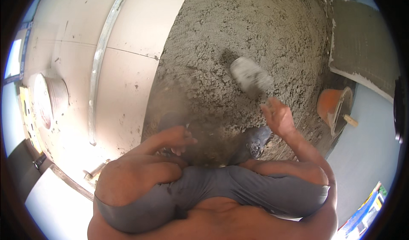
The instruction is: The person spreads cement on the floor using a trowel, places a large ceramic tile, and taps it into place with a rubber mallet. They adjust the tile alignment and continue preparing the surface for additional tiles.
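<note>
A grey trowel (250, 74), smeared by motion, is over a rough bed of damp grey mortar (238, 18). My right hand (279, 117) is closed at the trowel's near end, its fingers wrapped round a handle that they mostly hide. Just beyond the blade's far tip is a small dark hollow in the mortar. My left hand (181, 138) hangs by my left knee, loosely bent and holding nothing, with some fingers apart. I squat at the mortar's near edge, a dark shoe (255, 143) below my right hand.
Large pale tiles (132, 22) cover the left side, with a long metal straightedge (101, 56) lying across them. A white bucket (59, 97) stands farther left. At right are an orange bucket (329, 105), a grey tile (362, 44) and a colourful bag (367, 212).
</note>
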Demonstrator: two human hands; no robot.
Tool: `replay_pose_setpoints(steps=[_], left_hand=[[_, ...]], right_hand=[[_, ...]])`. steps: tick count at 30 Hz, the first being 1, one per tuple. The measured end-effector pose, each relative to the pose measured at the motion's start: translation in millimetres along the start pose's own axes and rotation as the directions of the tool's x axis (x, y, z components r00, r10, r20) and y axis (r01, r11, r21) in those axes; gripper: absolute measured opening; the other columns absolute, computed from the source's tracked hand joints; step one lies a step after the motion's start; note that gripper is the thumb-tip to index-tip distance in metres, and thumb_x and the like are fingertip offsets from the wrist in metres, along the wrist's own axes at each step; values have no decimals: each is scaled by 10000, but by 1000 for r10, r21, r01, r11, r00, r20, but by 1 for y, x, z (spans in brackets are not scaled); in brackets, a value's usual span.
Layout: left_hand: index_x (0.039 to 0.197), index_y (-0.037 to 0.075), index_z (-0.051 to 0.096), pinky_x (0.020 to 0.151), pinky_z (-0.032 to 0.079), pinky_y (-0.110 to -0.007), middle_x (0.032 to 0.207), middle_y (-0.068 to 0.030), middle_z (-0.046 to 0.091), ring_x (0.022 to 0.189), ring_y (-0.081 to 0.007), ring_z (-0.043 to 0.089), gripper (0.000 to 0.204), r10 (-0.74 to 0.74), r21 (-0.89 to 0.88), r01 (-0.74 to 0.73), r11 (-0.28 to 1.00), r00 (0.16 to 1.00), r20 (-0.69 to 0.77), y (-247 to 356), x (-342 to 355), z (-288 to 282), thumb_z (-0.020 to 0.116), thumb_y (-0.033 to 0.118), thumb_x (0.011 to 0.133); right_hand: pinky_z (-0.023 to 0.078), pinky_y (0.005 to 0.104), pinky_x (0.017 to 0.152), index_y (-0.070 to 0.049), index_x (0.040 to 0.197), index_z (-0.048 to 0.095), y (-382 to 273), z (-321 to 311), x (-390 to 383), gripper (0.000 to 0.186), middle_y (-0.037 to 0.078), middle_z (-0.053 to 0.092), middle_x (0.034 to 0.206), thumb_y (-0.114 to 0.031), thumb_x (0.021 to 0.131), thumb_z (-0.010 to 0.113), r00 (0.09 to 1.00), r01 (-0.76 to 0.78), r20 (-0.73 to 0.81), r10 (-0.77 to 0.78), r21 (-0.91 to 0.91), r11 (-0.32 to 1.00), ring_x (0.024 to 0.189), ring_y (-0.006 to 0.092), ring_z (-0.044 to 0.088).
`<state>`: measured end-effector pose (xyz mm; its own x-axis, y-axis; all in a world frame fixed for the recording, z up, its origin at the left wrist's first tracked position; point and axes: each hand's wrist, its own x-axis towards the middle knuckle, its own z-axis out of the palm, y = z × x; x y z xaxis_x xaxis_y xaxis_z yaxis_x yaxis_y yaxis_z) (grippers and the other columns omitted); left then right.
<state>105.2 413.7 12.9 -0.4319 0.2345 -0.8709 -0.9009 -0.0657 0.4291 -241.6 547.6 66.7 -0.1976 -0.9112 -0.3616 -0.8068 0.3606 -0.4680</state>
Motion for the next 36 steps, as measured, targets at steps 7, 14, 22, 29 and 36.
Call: replay_pose_setpoints(steps=[7,14,22,29,36], left_hand=[[1004,-33,651,542,584,-330,745,-130,714,614,-215,710,451,17,-56,-14,998,998,58,0,4,-7,580,411,970],[1024,-52,650,568,593,-332,763,-139,724,634,-223,716,456,39,-4,-39,999,996,83,-1,6,-7,527,386,990],[1008,-21,680,594,596,-334,754,-120,718,649,-217,717,452,9,-66,-2,998,995,103,1,0,-10,589,418,959],[951,-8,698,605,573,-305,805,-109,725,685,-192,714,440,230,-185,-221,958,973,25,-4,-64,-66,625,426,941],[1034,-9,655,888,500,-416,1109,-159,636,994,-333,631,278,509,509,-28,860,-14,-861,-6,-65,-197,685,226,886]], right_hand=[[552,397,510,-23,1024,611,-12,22,-4,211,177,671,840,-206,923,640,973,218,93,-211,-70,973,615,312,675],[547,425,527,-49,908,580,-25,13,18,200,153,648,793,-237,917,648,966,260,32,-258,-81,962,625,309,663],[549,444,579,-58,937,580,-50,16,35,222,169,636,822,-259,901,667,949,305,123,-290,-128,944,671,331,657],[538,374,614,-63,1017,600,-62,-17,34,261,133,655,873,-146,792,704,841,541,187,-508,-339,770,733,299,662],[557,357,514,-17,1096,521,-93,-101,100,314,108,611,745,-187,891,688,956,221,191,-221,20,975,597,202,641]])
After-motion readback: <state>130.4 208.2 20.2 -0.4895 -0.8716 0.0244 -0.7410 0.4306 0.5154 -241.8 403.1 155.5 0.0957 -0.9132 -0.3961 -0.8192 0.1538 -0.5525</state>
